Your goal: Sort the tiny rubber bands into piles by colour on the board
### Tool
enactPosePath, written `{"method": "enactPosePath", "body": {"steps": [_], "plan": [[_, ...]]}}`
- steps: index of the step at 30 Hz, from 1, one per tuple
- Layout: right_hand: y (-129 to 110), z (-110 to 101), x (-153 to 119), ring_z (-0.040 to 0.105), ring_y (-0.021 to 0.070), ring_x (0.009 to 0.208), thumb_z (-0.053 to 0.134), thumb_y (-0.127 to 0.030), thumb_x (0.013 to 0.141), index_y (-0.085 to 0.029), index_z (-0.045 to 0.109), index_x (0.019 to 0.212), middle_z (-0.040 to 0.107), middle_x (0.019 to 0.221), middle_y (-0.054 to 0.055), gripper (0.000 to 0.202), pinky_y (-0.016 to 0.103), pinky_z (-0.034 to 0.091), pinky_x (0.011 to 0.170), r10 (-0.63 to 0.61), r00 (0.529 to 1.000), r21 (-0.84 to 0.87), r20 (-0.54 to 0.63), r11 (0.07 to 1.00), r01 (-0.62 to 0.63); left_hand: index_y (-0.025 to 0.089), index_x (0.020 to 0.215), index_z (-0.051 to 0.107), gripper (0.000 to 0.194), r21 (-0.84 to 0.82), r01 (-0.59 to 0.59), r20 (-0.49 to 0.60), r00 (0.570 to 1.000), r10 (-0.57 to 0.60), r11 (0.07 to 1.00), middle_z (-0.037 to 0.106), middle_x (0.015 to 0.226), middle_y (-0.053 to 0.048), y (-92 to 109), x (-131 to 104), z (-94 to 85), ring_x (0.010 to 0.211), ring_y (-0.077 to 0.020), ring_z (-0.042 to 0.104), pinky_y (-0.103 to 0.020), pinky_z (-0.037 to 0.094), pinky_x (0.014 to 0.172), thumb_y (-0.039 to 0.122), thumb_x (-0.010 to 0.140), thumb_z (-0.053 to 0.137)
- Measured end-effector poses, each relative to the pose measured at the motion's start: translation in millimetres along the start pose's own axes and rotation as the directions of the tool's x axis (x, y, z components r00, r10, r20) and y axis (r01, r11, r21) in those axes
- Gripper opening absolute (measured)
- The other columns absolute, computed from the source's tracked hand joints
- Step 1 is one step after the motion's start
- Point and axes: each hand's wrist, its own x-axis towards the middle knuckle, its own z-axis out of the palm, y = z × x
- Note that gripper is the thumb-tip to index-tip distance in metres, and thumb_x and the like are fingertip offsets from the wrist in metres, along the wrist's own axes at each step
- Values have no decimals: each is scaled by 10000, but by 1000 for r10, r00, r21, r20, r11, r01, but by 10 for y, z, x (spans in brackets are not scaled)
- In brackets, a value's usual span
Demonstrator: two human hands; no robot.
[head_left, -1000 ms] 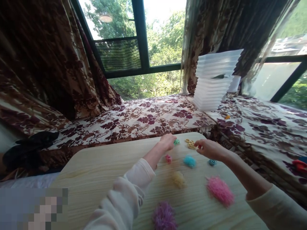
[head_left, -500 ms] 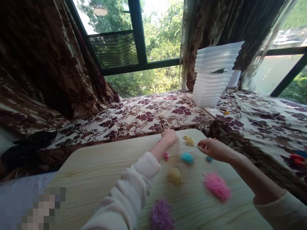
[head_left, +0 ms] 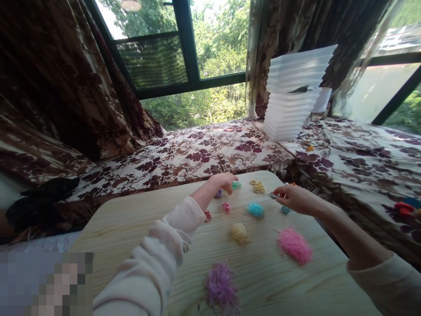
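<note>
My left hand (head_left: pixel 225 181) reaches over the far edge of the table, index finger stretched out and thumb apart, right beside a small cluster of green rings (head_left: pixel 236 185). Across from it, my right hand (head_left: pixel 294 199) is closed in a pinch at a small dark teal ring (head_left: pixel 273 195). Between the hands lie several yellow rings (head_left: pixel 258 188). Purple rings (head_left: pixel 218 193) show partly under my left hand, and red rings (head_left: pixel 207 215) sit by its cuff. A pink ring cluster (head_left: pixel 226 207) and blue rings (head_left: pixel 286 210) lie nearer.
On the wooden table (head_left: pixel 131 228) are loose piles of thin strands: turquoise (head_left: pixel 255 210), pale yellow (head_left: pixel 240 233), pink (head_left: pixel 294 246) and purple (head_left: pixel 222 287). A white foam stack (head_left: pixel 291 101) stands on the flowered window seat (head_left: pixel 197 153) behind.
My left hand has shifted left, uncovering the green rings and showing the purple and red ones. My right hand stays near the same spot, with the teal ring now visible at its fingertips.
</note>
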Motion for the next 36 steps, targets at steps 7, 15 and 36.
{"method": "enactPosePath", "body": {"steps": [7, 15, 36], "plan": [[22, 28, -52, 679, 180, 786, 505, -277, 833, -214, 736, 988, 758, 894, 55, 285, 251, 455, 674, 5, 1000, 1, 10, 1000, -5, 189, 1219, 577, 326, 53, -3, -72, 997, 7, 999, 596, 1245, -86, 51, -1, 118, 1060, -228, 619, -426, 544, 882, 348, 935, 597], [-76, 30, -134, 682, 187, 842, 511, -267, 843, -219, 716, 1039, 749, 931, 55, 287, 262, 482, 721, 4, 1000, 14, -10, 1000, -3, 175, 1221, 572, 337, 2, 14, -214, 977, -13, 1000, 599, 1236, -90, 168, -166, 50, 1049, -227, 623, -434, 548, 875, 346, 933, 601], [-880, 377, -83, 594, 211, 1076, 576, -376, 932, -190, 614, 1163, 602, 1242, 86, 299, 442, 504, 919, 9, 1000, -81, 15, 997, -8, 199, 1092, 646, 235, -441, -71, -727, 614, -309, 895, 639, 1060, -42, 148, -1687, 857, 790, -129, 655, -240, 555, 686, 158, 870, 582]]}}
